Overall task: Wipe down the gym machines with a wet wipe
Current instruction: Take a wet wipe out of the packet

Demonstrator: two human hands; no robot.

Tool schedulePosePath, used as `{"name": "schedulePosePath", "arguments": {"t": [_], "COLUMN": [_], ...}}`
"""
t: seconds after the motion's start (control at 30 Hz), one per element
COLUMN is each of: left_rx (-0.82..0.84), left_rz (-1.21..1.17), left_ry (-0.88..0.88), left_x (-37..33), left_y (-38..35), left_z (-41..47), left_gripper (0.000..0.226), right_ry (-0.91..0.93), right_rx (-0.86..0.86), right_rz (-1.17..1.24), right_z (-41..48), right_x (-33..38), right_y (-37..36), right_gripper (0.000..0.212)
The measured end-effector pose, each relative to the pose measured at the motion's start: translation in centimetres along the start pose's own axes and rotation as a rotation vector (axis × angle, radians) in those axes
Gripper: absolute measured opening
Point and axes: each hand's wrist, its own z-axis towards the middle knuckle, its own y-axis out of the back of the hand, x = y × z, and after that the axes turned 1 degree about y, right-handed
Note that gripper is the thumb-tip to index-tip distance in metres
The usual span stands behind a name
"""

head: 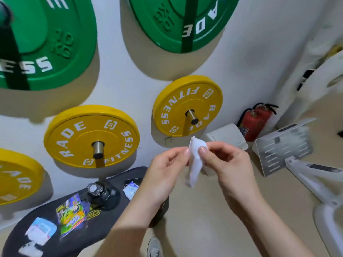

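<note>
The left hand (167, 169) and the right hand (228, 164) both pinch the top of the wet wipe (194, 164), one on each side. The hands are close together in the air, in front of the wall.

Under the hands there is open floor (204, 219). The round end of the black bench (135, 172) sits under the left arm, very near it. To the right, the white machine frame (304, 175) stands well apart from the right hand. Just above the wipe, a yellow plate (172, 108) hangs on the wall, and its metal peg (192, 116) sticks out. A white bin (226, 136) and a red fire extinguisher (256, 121) stand in the corner behind.

The wipe is white and soft. It is folded thin and hangs down from the fingers. Its top pokes up in a small point, and the bottom end looks blurry.
</note>
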Motion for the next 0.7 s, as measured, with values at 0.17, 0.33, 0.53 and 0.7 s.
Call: {"name": "schedulePosePath", "arguments": {"t": [0.17,0.33,0.53,0.7], "left_rx": [-0.094,-0.011,0.006,0.014], "left_rz": [-0.224,-0.498,-0.416,-0.41], "left_ry": [-0.06,0.024,-0.052,-0.151], "left_x": [-4.4,-7.1,-9.0,-9.8], "left_y": [-5.5,-7.9,-8.1,-6.5], "left_z": [-3.7,-6.2,-7.8,-8.8], "left_gripper": [0.023,0.038,0.019,0.01], "right_ry": [0.088,0.158,-0.038,0.001], "right_rx": [-0.005,-0.041,0.418,0.246], "right_rz": [0.019,-0.038,0.082,-0.079], "right_z": [-3.6,-5.8,-7.6,-9.4], "right_x": [5.6,8.6,11.1,11.8], "right_y": [3.3,5.6,8.4,8.5], "right_gripper": [0.012,0.025,0.03,0.006]}}
